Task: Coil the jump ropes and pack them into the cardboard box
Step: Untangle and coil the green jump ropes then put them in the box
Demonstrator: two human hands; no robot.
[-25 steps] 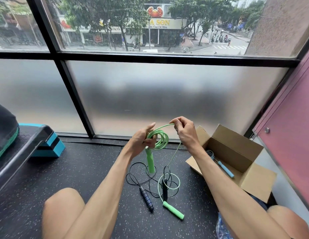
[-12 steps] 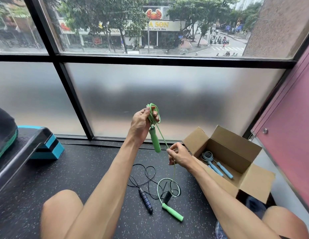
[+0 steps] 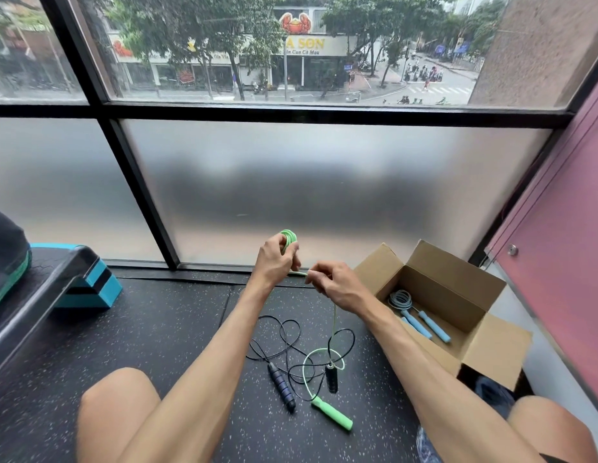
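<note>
In the head view, writing is picked up first. Far beyond the cardboard box (image 3: 458,290), across the street, a shop sign (image 3: 312,45) is read as "A SON" in yellow letters, with a red crab painted above. A smaller line beneath is made out as "Cua Cà Mau"; anything further is too small to read.

Just left of the box, up above the floor (image 3: 177,329), the green jump rope (image 3: 288,236) is being coiled. Its wound loops are clenched in the left hand (image 3: 274,259), fingers curled round the bundle. Between that hand and the box, the free cord is pinched by the right hand (image 3: 334,285) at thumb and fingertips. From there the cord is dropped to a loose loop on the floor, ended by the green handle (image 3: 332,413).

That loop is crossed by the black jump rope (image 3: 281,385), spread uncoiled left of the box, one black handle lying across the green ring.

Inside the box, flaps open, the blue jump rope (image 3: 421,320) is seen coiled, both handles laid on the bottom.

Far left of the box a teal-and-black step platform (image 3: 90,285) is parked; behind it all a frosted window (image 3: 324,195) is set, and a pink wall (image 3: 558,262) is met on the box's right.
</note>
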